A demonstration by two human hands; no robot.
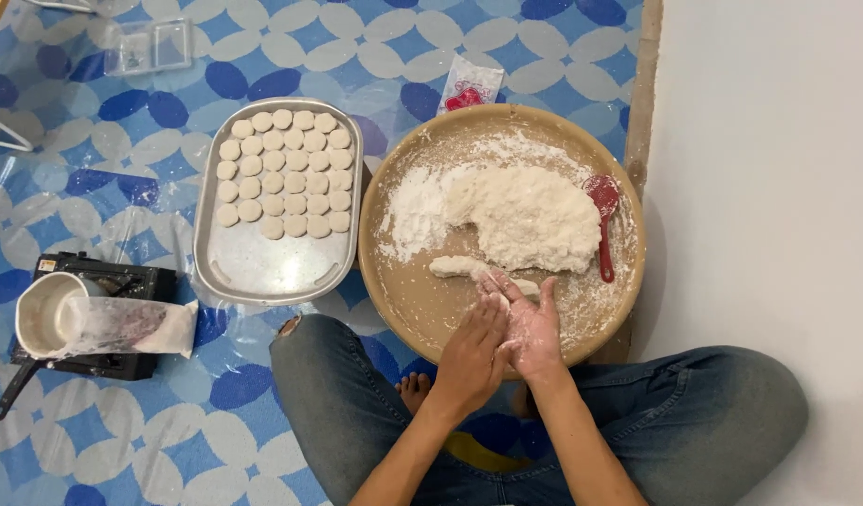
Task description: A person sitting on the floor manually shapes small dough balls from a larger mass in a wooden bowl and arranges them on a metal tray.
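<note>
A round tan tray (403, 281) rests in front of my crossed legs. It holds a big heap of white dough (530, 215) dusted with flour, and a short roll of dough (458, 267) near its front. My left hand (471, 354) and my right hand (535, 328) press palm to palm over the tray's near rim. Both are floury, and a bit of white dough shows between them. Their fingertips reach the end of the short roll. A red spoon (604, 220) lies by the heap on the right.
To the left lies a metal tray (263, 276) with several rows of flat dough discs (282, 173). A pot (40, 314) sits on a small black stove with a floury plastic bag (132, 326) beside it. A small packet (469, 89) and a clear plastic box (150, 45) lie farther off.
</note>
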